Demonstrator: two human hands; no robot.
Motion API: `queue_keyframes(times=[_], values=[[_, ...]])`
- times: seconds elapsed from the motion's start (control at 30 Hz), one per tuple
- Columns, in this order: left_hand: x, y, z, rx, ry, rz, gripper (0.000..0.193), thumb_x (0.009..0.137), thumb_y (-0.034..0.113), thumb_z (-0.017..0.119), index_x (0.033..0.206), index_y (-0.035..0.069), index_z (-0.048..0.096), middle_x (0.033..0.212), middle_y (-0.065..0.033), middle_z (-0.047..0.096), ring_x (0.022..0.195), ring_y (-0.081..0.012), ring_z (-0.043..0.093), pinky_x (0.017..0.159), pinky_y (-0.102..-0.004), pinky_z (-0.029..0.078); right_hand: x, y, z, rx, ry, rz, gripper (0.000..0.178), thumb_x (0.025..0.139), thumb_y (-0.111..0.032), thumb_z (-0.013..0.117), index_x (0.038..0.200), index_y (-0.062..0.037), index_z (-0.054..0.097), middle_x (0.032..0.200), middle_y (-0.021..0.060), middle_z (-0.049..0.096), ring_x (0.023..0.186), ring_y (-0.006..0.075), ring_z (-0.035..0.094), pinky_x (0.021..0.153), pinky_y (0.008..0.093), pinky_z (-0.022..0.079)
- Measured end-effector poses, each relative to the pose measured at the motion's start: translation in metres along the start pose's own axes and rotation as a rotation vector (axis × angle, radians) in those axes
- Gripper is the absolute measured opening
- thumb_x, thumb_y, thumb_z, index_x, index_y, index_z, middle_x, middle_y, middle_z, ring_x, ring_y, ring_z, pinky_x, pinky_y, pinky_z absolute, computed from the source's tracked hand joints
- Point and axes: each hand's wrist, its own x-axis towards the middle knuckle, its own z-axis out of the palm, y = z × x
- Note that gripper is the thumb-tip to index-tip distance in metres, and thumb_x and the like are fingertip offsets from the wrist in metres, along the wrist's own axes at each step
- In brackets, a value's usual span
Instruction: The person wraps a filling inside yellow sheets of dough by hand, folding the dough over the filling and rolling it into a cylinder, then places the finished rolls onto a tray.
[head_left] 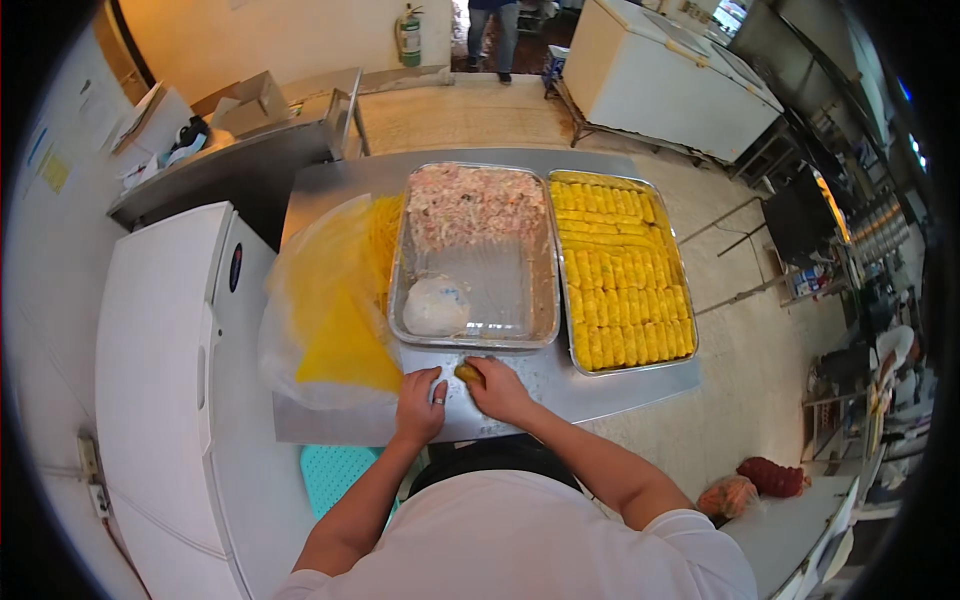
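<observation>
My right hand (497, 390) is closed on a small yellow roll (467, 372) at the near side of the metal table. Just left of it, my left hand (420, 405) rests low over the table with thumb and fingers apart. Beyond both hands stands a deep metal pan (480, 343), with a pinkish minced filling (475, 205) at its far end. A rounded whitish lump (436, 306) sits in its near left corner. To the right, a shallower tray (640, 368) holds rows of yellow rolls (628, 300). Yellow wrapper sheets (345, 345) lie left under clear plastic.
The steel tabletop (560, 400) ends close to my body. A white fridge (160, 370) stands at left, with a turquoise stool (335, 475) beside it. Far right is a white chest freezer (665, 85). A person's legs (492, 35) show in the far doorway.
</observation>
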Motion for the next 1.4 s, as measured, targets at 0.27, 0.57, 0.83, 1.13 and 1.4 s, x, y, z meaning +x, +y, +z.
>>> queue_keyframes(times=[0.27, 0.57, 0.83, 1.13, 1.4], values=[[0.003, 0.002, 0.004, 0.031, -0.054, -0.009, 0.031, 0.092, 0.011, 0.077, 0.121, 0.001, 0.07, 0.115, -0.0187, 0.072, 0.11, -0.0401, 0.067, 0.099, -0.0479, 0.053, -0.059, -0.022, -0.103, 1.281, -0.112, 0.47, 0.036, 0.1, -0.012, 0.072, 0.132, 0.0035, 0.069, 0.113, 0.0082, 0.074, 0.098, 0.0178, 0.071, 0.088, 0.0328, 0.057], [0.008, 0.007, 0.011, 0.098, -0.054, 0.028, 0.035, 0.09, 0.012, 0.079, 0.122, 0.001, 0.069, 0.114, -0.021, 0.07, 0.107, -0.0419, 0.065, 0.097, -0.0486, 0.052, -0.017, 0.179, -0.346, -0.047, 0.716, 0.474, 0.046, 0.085, -0.015, 0.074, 0.126, 0.0044, 0.072, 0.11, 0.023, 0.079, 0.099, 0.0309, 0.078, 0.085, 0.0404, 0.06], [0.01, 0.016, 0.014, 0.192, -0.05, 0.012, 0.039, 0.087, 0.012, 0.082, 0.121, 0.001, 0.069, 0.115, -0.0211, 0.069, 0.108, -0.0424, 0.064, 0.098, -0.0492, 0.052, 0.05, 0.272, -0.394, -0.364, 0.515, 0.402, 0.046, 0.087, -0.013, 0.072, 0.131, -0.0016, 0.073, 0.103, 0.0235, 0.079, 0.092, 0.0322, 0.077, 0.082, 0.043, 0.06], [0.01, 0.019, 0.014, 0.252, -0.077, -0.017, 0.043, 0.085, 0.013, 0.082, 0.123, 0.002, 0.067, 0.117, -0.0206, 0.068, 0.109, -0.0426, 0.063, 0.099, -0.0497, 0.051, 0.068, 0.194, -0.415, -0.236, 0.061, 0.658, 0.04, 0.091, -0.009, 0.069, 0.13, 0.0016, 0.071, 0.11, 0.0261, 0.077, 0.083, 0.0349, 0.08, 0.072, 0.0449, 0.064], [0.014, 0.023, 0.013, 0.274, -0.107, -0.04, 0.044, 0.084, 0.016, 0.084, 0.123, 0.003, 0.067, 0.118, -0.0203, 0.068, 0.111, -0.0423, 0.063, 0.1, -0.0493, 0.051, 0.066, 0.237, -0.407, -0.274, 0.052, 0.591, 0.033, 0.092, -0.016, 0.069, 0.12, 0.0012, 0.075, 0.112, 0.0277, 0.077, 0.092, 0.0427, 0.078, 0.084, 0.0483, 0.064]])
